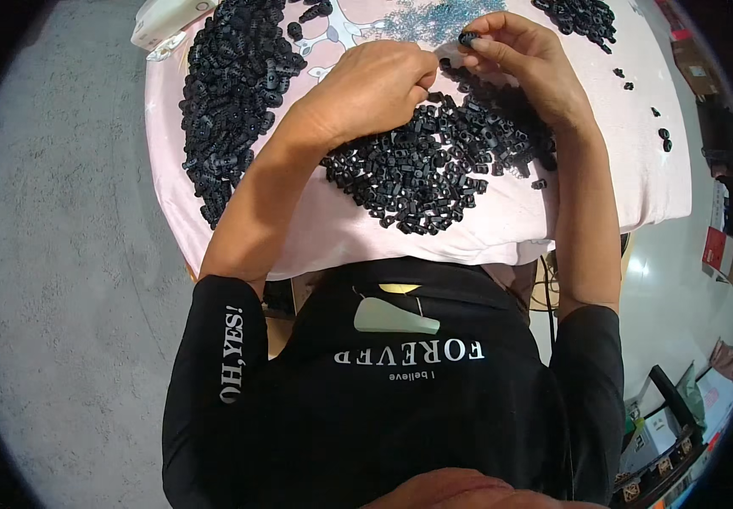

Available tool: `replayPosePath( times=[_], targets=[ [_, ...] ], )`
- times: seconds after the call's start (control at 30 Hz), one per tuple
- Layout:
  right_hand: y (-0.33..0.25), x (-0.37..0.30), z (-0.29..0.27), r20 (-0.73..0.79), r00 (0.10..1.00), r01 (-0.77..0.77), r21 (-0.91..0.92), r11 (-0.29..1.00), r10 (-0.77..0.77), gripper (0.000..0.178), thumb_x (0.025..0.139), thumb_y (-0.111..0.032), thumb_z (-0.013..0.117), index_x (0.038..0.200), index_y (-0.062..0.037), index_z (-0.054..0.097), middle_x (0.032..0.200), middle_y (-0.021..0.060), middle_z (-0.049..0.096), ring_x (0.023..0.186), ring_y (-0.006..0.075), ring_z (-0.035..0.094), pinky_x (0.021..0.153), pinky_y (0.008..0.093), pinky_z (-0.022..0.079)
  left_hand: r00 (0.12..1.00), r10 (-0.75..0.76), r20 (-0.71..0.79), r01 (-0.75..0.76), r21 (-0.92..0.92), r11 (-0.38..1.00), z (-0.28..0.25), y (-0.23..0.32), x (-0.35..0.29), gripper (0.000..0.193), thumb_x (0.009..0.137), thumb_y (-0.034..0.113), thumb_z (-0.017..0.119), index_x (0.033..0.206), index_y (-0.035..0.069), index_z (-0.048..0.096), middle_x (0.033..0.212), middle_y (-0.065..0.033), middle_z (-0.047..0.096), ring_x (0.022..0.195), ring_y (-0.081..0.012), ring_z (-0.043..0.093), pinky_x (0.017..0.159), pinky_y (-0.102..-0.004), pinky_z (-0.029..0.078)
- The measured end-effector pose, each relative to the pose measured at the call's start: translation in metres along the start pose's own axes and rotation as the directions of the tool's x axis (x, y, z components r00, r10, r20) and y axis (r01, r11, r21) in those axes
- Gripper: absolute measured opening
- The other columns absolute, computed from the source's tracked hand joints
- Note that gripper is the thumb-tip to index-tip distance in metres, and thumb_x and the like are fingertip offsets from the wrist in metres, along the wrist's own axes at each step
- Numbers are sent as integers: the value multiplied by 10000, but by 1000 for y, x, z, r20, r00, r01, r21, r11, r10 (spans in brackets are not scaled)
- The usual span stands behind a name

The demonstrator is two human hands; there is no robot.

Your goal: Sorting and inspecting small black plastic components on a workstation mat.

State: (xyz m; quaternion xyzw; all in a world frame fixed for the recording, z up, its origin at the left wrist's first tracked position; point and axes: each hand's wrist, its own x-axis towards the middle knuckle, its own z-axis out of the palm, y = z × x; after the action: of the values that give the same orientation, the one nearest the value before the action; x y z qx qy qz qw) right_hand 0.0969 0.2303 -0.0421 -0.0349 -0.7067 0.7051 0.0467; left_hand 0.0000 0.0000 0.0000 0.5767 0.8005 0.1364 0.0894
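Observation:
In my right hand (532,64) a small ribbed black plastic piece (467,39) is pinched between thumb and fingertips, above the far part of the table. Beside it, my left hand (375,89) has its fingers curled and closed over the far edge of a pile; whatever they hold is hidden. That central pile is made of small black plastic blocks (417,174), some with holes through them. A heap of tiny silvery-blue metal springs (434,19) lies just beyond both hands.
Along the table's left side runs a large heap of ribbed black pieces (235,93). Another black pile (583,19) sits at the far right, with a few loose pieces (665,139) nearby. A white package (167,21) stands at the far left corner. The pink cloth (638,187) covers the table.

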Motion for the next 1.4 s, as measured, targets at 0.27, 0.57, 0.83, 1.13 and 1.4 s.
replayPosePath(
  times=[0.27, 0.57, 0.83, 1.13, 1.4],
  targets=[
    [-9, -1, 6, -6, 999, -36, -15, 999, 36, 220, 968, -164, 723, 1147, -47, 671, 1001, 18, 714, 891, 82, 693, 778, 197, 544, 947, -98, -306, -47, -432, 900, -3, -1, 8, 114, 901, 81, 655, 959, -13, 684, 851, -169, 716, 756, -285, 720, 674, -384, 551],
    [-12, -2, 11, 47, 999, 12, 26, 1000, -13, 225, 969, -178, 723, 1135, -34, 677, 992, 29, 715, 899, 97, 693, 827, 221, 545, 946, -245, -213, -3, -761, 648, -9, 8, 13, 123, 978, 2, 596, 1076, -43, 655, 917, -62, 682, 831, -120, 618, 736, -259, 522],
    [-11, -1, 11, 73, 997, -6, 21, 1000, 4, 219, 980, -168, 709, 1138, -18, 681, 984, 37, 717, 901, 102, 692, 825, 221, 552, 944, -288, -160, 50, -795, 605, -9, 14, 15, 119, 975, -9, 602, 1080, -49, 644, 920, -56, 669, 828, -112, 618, 734, -254, 531],
    [-11, -2, 10, 51, 998, 34, 9, 999, -34, 211, 974, -148, 711, 1130, -8, 687, 999, 40, 718, 903, 107, 693, 829, 234, 555, 941, -331, -66, 84, -903, 421, 1, 4, 18, 119, 980, 13, 623, 1087, -36, 642, 865, -21, 648, 771, -67, 601, 670, -218, 511],
    [-10, -3, 12, 27, 999, 27, 14, 1000, -27, 209, 970, -135, 714, 1133, -6, 690, 995, 40, 719, 883, 107, 690, 823, 237, 555, 965, -253, -66, 102, -796, 597, 9, -5, 17, 252, 1030, 191, 567, 944, -16, 682, 799, -56, 711, 701, -102, 669, 647, -249, 560]
  ],
)
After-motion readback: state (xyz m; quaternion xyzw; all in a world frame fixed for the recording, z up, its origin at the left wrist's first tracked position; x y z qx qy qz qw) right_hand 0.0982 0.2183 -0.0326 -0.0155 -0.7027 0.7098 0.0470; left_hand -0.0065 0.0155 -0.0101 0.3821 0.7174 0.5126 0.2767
